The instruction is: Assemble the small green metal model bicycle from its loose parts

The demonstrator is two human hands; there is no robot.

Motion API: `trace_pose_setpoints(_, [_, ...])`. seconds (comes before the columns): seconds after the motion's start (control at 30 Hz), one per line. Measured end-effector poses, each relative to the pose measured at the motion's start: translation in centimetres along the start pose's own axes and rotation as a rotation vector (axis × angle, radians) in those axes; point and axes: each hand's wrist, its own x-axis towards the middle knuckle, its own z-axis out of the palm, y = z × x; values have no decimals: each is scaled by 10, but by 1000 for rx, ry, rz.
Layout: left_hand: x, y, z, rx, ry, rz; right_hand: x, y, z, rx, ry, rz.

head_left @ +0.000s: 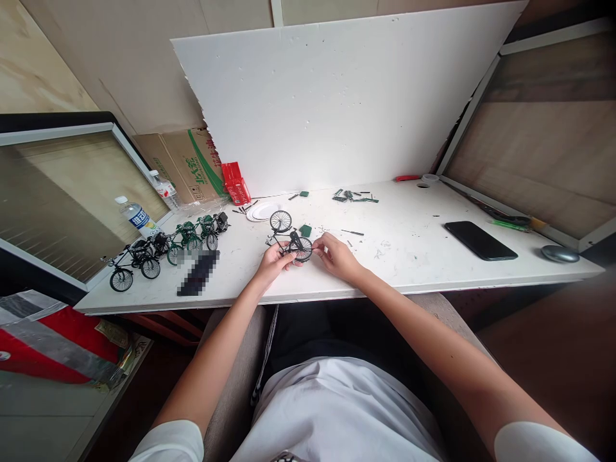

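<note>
A black model bicycle (pixel 299 243) is held above the front part of the white table, one spoked wheel pointing away from me and the other between my hands. My left hand (pixel 275 262) is closed on its frame from the left. On the right, the thumb and fingers of my right hand (pixel 335 255) pinch together at the near wheel's edge; a thin dark part seems to be between them, too small to name. A small green piece (pixel 305 230) lies just behind the bicycle, and a thin dark strip (pixel 353 232) is to its right.
Several finished-looking model bicycles (pixel 185 240) stand at the left, near plastic bottles (pixel 137 215). Loose green and black parts (pixel 353 196) lie at the back, beside a white plate (pixel 264 211). A phone (pixel 480 240) and a mouse (pixel 559 254) rest at the right. A white board (pixel 327 102) stands behind.
</note>
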Motion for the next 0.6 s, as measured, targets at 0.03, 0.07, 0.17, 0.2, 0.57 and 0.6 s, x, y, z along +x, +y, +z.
trace_pose_setpoints(0.03, [0,0,0,4,3,1,0,0,0,-1,0,3])
trace_pose_setpoints(0.07, [0,0,1,9,6,2,0,0,0,-2,0,4])
trace_pose_setpoints(0.17, [0,0,1,20,14,8,0,1,0,-2,-4,6])
trace_pose_setpoints(0.2, [-1,0,2,22,14,9,0,2,0,-1,-6,7])
trace_pose_setpoints(0.57, [-1,0,2,25,13,5,0,1,0,52,-6,20])
trace_pose_setpoints(0.6, [-1,-1,2,25,13,1,1,1,0,53,-5,24])
